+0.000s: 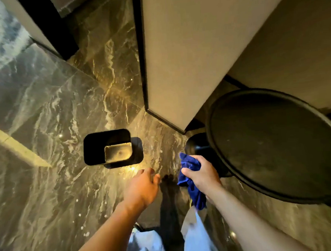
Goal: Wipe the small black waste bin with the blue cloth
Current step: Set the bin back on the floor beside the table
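Small black bin [108, 147] stands upright on the marble floor [45, 116], open top, nothing touching it. Left hand [143, 188] reaches toward it, fingers loose, empty, near but apart. Right hand [201, 173] clenched around the blue cloth [190, 181], beside a round black table [273, 144].

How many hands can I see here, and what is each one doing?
2. The left hand reaches empty over the marble floor towards the black waste bin. The right hand grips the blue cloth beside the round black table.
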